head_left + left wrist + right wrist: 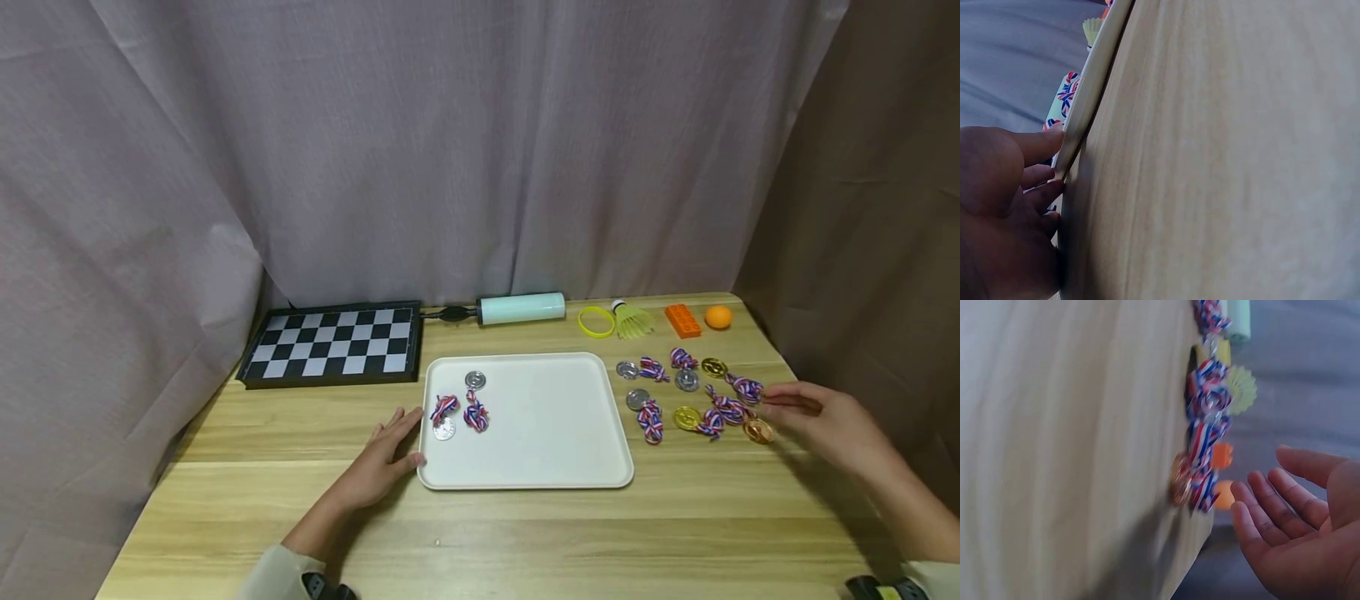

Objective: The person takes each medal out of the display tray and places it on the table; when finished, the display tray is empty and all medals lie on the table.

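A white tray (525,425) lies on the table with two silver medals (444,428) and their bundled striped ribbons (476,415) on its left part. My left hand (386,458) rests at the tray's left edge, thumb and fingertips against the rim (1088,94). To the right of the tray lies a group of silver, gold and bronze medals with ribbons. My right hand (821,417) is beside this group, its fingertips close to the ribbons (746,388) and the bronze medal (759,430). In the right wrist view its fingers are spread, with nothing between them.
A chessboard (333,343) lies at the back left. Along the back edge are a pale green cylinder with a black handle (522,308), a yellow ring (596,322), a shuttlecock (632,320), an orange brick (682,320) and an orange ball (717,317). Grey curtains (390,150) hang behind.
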A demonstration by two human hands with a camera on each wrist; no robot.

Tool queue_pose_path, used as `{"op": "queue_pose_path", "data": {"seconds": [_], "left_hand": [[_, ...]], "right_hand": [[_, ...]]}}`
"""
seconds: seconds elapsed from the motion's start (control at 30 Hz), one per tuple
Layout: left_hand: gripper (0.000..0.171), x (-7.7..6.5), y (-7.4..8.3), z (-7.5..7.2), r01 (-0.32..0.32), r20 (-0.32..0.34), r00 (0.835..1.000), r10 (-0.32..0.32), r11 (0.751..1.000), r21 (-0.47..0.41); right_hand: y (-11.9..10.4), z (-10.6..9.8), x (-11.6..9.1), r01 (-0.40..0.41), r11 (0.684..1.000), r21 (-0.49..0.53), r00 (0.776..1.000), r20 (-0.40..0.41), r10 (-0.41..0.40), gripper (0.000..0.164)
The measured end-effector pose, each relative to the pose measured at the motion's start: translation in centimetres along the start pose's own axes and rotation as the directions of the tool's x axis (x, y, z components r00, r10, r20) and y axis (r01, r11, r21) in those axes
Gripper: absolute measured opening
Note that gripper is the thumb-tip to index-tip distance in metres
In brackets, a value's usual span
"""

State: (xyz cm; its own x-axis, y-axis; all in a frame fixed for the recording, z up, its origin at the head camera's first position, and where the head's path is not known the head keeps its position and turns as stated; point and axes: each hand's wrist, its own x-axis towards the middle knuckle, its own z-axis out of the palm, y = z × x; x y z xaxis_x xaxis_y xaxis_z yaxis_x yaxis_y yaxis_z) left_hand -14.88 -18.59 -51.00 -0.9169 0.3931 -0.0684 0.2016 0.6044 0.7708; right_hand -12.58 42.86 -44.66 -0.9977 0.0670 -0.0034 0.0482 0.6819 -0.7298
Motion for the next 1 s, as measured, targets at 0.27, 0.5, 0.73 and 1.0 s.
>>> {"op": "queue_pose_path", "data": {"seconds": [0.27, 0.5, 0.73, 1.0], "left_hand": [[0.070, 0.0, 0.0, 0.0, -0.006, 0.001, 1.000, 0.006, 1.000, 0.004], [0.070, 0.0, 0.1, 0.0, -0.008, 0.001, 1.000, 0.008, 1.000, 0.018], [0.070, 0.0, 0.0, 0.0, -0.012, 0.000, 1.000, 0.012, 1.000, 0.007], [0.070, 0.0, 0.0, 0.0, -0.011, -0.005, 1.000, 0.011, 1.000, 0.013]], "right_hand": [[-4.4, 2.9, 1.5, 0.086, 0.992, 0.096, 0.993, 0.078, -0.094, 0.037], [-8.5, 6.9, 3.1, 0.092, 0.983, 0.159, 0.975, 0.184, -0.121, 0.042], [-12.1, 11.6, 4.9, 0.132, 0.960, 0.248, 0.943, 0.266, -0.199, 0.034], [-15.4, 17.2, 7.4, 0.190, 0.950, 0.247, 0.899, 0.345, -0.269, 0.029]]}}
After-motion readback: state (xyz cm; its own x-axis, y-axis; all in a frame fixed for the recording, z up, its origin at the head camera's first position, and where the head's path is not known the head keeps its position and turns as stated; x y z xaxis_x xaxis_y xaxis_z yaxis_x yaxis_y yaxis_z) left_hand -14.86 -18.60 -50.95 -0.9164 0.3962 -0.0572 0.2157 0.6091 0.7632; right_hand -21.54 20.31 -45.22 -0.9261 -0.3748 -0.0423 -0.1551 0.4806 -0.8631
